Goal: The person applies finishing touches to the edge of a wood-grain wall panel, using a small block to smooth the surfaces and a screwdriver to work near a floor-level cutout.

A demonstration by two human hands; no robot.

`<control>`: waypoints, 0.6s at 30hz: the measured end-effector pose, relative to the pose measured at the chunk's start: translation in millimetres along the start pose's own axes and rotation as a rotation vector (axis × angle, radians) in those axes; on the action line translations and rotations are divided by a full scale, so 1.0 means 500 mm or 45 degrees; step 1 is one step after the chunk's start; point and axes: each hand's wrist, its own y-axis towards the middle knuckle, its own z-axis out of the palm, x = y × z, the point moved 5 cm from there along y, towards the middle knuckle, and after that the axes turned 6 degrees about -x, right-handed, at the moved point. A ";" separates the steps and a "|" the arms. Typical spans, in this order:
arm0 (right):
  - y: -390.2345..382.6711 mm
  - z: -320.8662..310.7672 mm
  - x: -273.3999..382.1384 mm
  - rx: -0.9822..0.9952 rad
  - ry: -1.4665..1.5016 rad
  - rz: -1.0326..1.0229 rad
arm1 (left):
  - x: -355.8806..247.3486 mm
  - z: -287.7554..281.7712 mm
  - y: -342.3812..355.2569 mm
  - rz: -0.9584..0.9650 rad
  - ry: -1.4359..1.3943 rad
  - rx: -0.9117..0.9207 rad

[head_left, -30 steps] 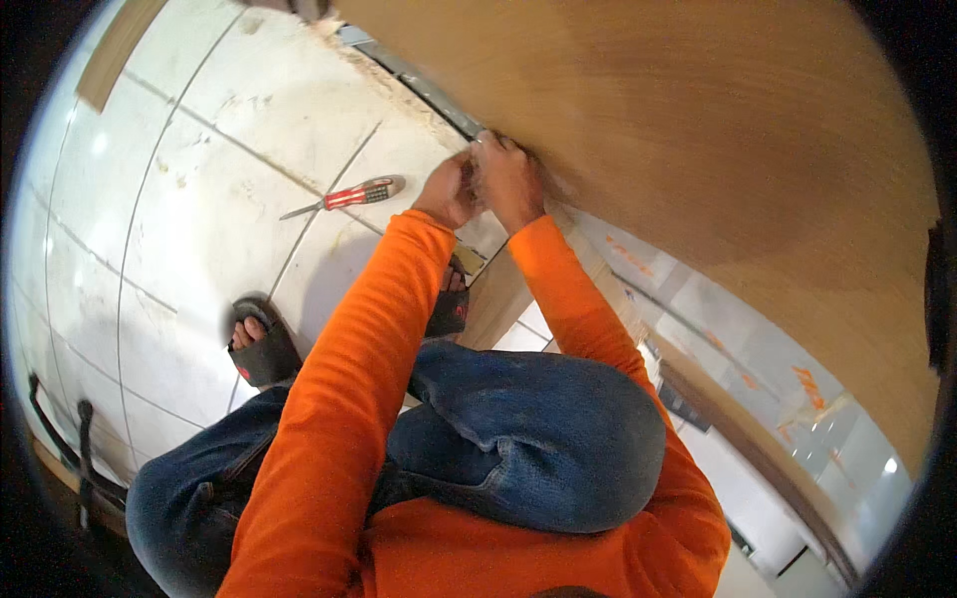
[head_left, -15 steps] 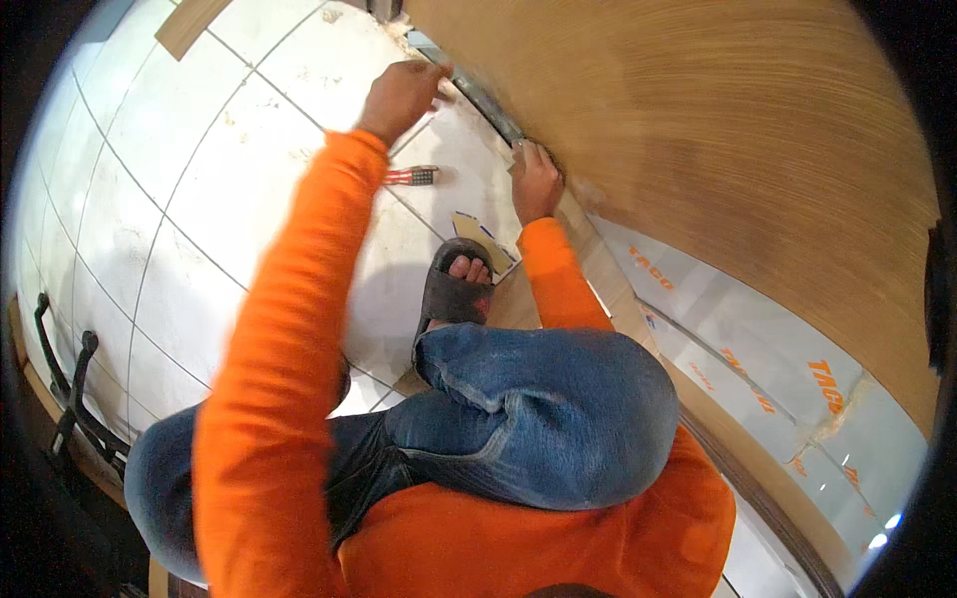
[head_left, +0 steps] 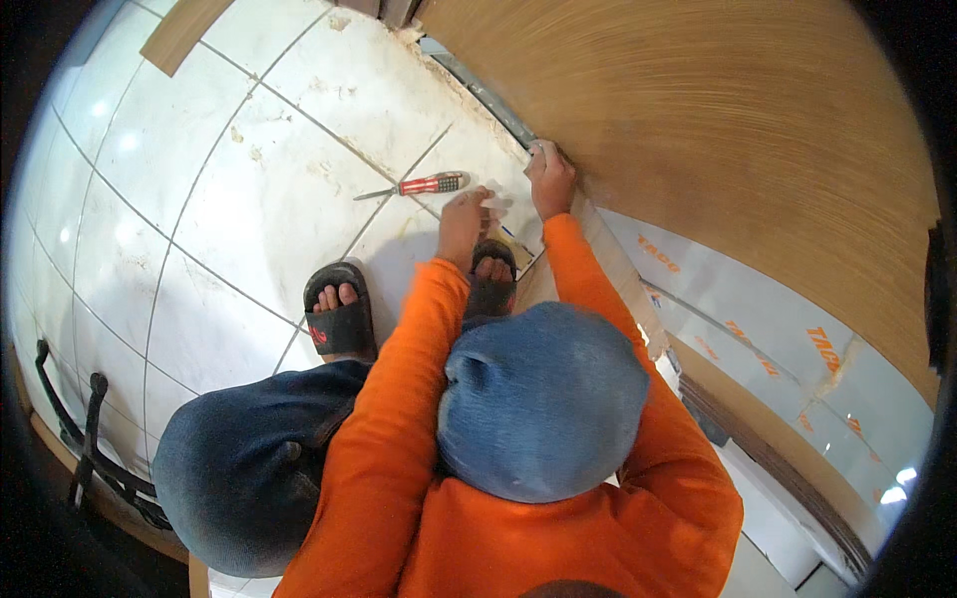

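Observation:
My right hand (head_left: 551, 181) is closed at the lower edge of the large wood-grain panel (head_left: 698, 110), where a dark narrow strip (head_left: 488, 97) runs along the floor. A small greyish bit shows at its fingertips, too little to name. My left hand (head_left: 463, 227) hangs over the tiles beside it, fingers bent together around a pale, blurred thing that I cannot make out. Just left of that hand lies a screwdriver (head_left: 434, 183) with a red, white and dark patterned handle, its blade toward the left. A flat cardboard piece (head_left: 517, 245) is partly hidden below my hands.
White floor tiles (head_left: 199, 189) carry dust and crumbs near the panel's base. A wooden board piece (head_left: 179, 38) lies at the far left. Black metal legs (head_left: 92, 429) stand at the near left. Plastic-wrapped sheeting (head_left: 778, 339) borders the panel on the right. My sandalled feet rest close by.
My left hand has come back from the dark strip to beside my right hand. The right hand stays at the panel edge. My legs have shifted, and the whole screwdriver now shows.

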 end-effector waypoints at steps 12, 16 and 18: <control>0.000 0.022 0.032 0.129 -0.034 0.289 | 0.052 0.018 -0.005 0.190 -0.134 -0.087; -0.007 -0.005 0.002 0.039 -0.071 0.234 | -0.003 0.008 0.013 0.220 -0.145 -0.136; -0.033 -0.004 -0.043 0.039 0.013 0.372 | -0.014 0.031 0.022 0.201 -0.135 -0.122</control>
